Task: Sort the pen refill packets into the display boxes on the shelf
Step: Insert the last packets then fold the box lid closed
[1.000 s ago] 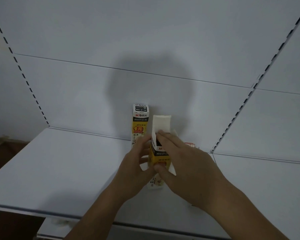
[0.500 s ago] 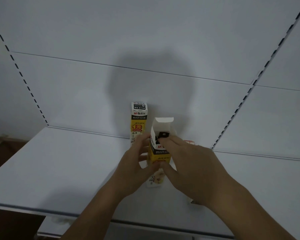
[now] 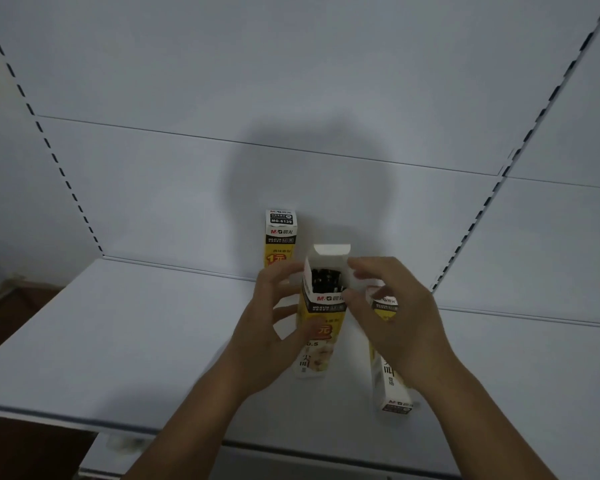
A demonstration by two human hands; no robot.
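An open refill box [image 3: 321, 329], yellow, white and black, stands upright at the middle of the white shelf [image 3: 118, 341]. Its top lid is folded back and dark refills [image 3: 326, 280] show inside. My left hand [image 3: 267, 327] grips the box's left side, thumb across the front. My right hand [image 3: 395, 317] is at the box's upper right corner, thumb and fingertips pinching the side flap; motion blurs them. A closed box of the same kind [image 3: 280, 237] stands against the back panel. Another box [image 3: 390, 386] lies flat on the shelf, partly under my right hand.
The shelf's back wall is plain white panels with slotted uprights at left [image 3: 66, 181] and right [image 3: 492, 199]. The shelf's front edge [image 3: 84, 415] runs below my forearms, with a lower shelf beneath. A brown floor shows at far left.
My right hand has left the top lid and moved to the box's right corner. The lid now stands folded back, and the lying box has come into view beneath that hand.
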